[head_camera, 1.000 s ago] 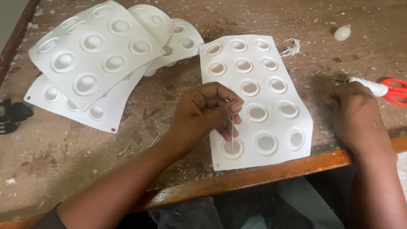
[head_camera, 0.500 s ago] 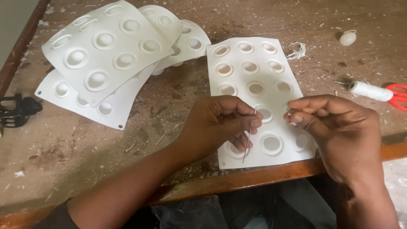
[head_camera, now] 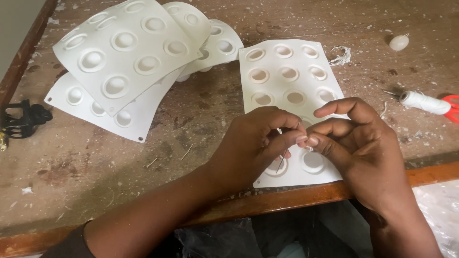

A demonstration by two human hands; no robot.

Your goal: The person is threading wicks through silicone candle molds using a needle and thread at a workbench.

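Left hand [head_camera: 253,143] is pinching a thin needle [head_camera: 281,162] between thumb and fingers, tip pointing down toward 7 o'clock over the white mould tray [head_camera: 287,71]. Right hand [head_camera: 363,148] meets it fingertip to fingertip, pinched together right at the needle's top (can't tell if there's thread in there). Spool of white thread [head_camera: 421,102] sits on the table [head_camera: 201,119] at 3 o'clock, stacked trays [head_camera: 124,52] at 10.

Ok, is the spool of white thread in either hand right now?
No, the spool of white thread lies on the table by the red scissors, apart from the right hand.
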